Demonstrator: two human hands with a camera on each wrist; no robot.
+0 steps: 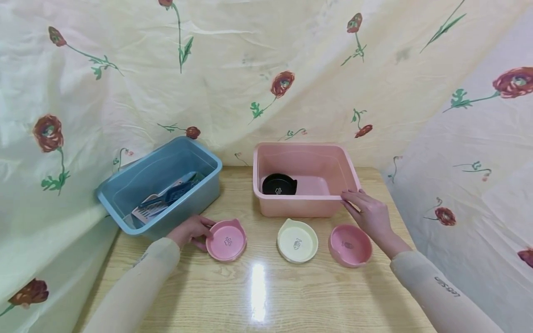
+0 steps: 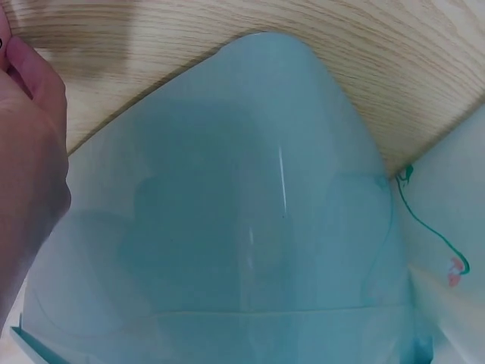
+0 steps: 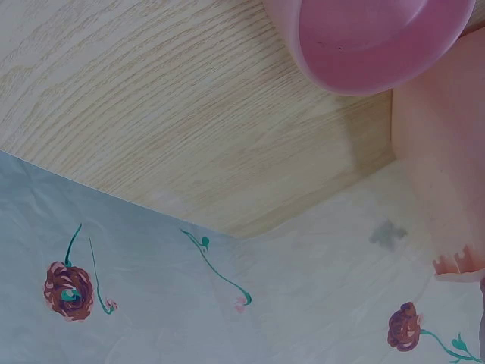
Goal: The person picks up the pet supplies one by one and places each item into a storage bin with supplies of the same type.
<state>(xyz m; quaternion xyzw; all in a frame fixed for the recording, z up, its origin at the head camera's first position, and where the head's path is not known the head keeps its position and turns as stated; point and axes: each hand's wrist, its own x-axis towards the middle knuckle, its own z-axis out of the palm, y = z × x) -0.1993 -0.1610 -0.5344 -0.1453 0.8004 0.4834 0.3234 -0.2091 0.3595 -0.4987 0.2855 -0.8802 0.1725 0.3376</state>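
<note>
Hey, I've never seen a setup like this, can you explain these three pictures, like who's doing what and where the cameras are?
There's no machine here: a person works with bare hands. The wide picture comes from a camera on their head, looking forward and down. The others come from wrist cameras: the left shows mostly the blue bin, the right mostly wooden table and flowered cloth.

The blue bin holds utensils; the pink bin holds a black bowl. In front sit a pink paw-print bowl, a cream bowl and another pink bowl.

The left hand pinches the paw-print bowl's edge. The right hand touches the pink bin's rim; whether it grips is hard to tell.
</note>
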